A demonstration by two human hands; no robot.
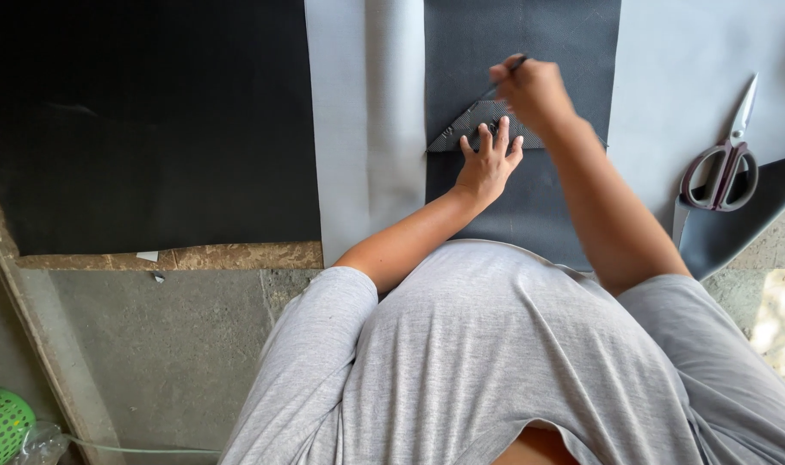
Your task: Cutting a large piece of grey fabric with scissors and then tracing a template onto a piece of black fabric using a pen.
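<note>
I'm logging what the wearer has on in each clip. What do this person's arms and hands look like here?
Both arms are bare from above the elbow down, under the short sleeves of a light grey T-shirt. The left hand and right hand are bare: no gloves, rings, watch or wristband visible.

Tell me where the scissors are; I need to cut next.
The scissors lie at the right edge of the head view, on grey sheet, right of the right hand.

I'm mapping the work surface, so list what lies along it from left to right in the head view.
Black sheet → light grey sheet → dark grey sheet with the triangular template under the left hand → right hand with a pen → scissors.
</note>
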